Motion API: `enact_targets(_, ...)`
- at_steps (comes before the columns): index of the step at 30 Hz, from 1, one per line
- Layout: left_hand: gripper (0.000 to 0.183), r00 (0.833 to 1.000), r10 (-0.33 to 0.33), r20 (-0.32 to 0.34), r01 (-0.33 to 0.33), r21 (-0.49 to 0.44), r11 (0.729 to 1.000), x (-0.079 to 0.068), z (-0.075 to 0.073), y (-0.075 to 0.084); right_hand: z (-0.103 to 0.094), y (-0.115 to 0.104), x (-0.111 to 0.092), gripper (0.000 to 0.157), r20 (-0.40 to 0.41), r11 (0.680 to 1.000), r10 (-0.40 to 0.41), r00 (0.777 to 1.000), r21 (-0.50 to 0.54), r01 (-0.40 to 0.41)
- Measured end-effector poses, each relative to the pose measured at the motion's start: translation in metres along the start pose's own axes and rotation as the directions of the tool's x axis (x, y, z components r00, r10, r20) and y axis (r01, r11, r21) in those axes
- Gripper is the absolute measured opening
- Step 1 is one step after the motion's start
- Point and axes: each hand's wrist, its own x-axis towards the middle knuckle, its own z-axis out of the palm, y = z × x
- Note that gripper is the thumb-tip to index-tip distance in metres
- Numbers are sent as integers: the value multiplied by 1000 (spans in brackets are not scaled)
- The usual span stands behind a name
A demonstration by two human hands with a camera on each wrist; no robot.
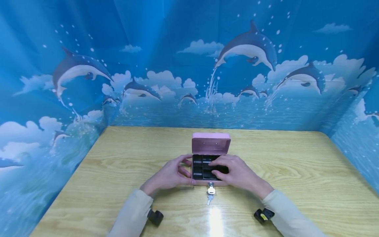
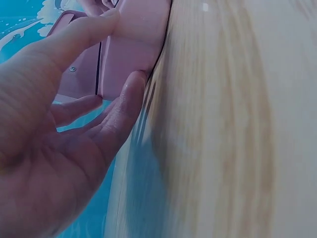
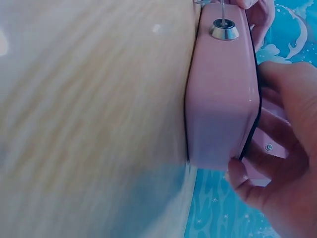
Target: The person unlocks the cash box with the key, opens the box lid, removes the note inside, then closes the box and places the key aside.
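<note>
A pink cash box (image 1: 207, 183) stands on the table with its lid (image 1: 211, 144) raised at the back. Inside lies a black tray (image 1: 197, 167) split into compartments. My left hand (image 1: 173, 171) holds the box's left side, thumb at the front corner and fingers along the side wall. My right hand (image 1: 237, 171) reaches over the right rim, its thumb and forefinger down in the tray at a divider; whether they meet is hard to see. In the right wrist view another finger touches the box's outer corner. A key (image 1: 211, 190) sits in the front lock (image 3: 225, 29), a second key hanging below.
The wooden table (image 1: 133, 144) carries the box near its middle. A blue dolphin-print curtain (image 1: 165, 65) hangs behind and along both sides. Black wrist cameras show under the left sleeve (image 1: 131, 210) and the right sleeve (image 1: 290, 214).
</note>
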Motion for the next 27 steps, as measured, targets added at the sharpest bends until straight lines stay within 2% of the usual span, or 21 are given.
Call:
enact_targets(7,100,1000,2,-3,-2,11,1000,0,0,-1,0,-1,8,17,61,999,38,997,7,-38)
enact_targets(27,99,999,16,-41,-16,3,1000,5,4,-3,0,9,13,17,61,998,-25,998,50,22)
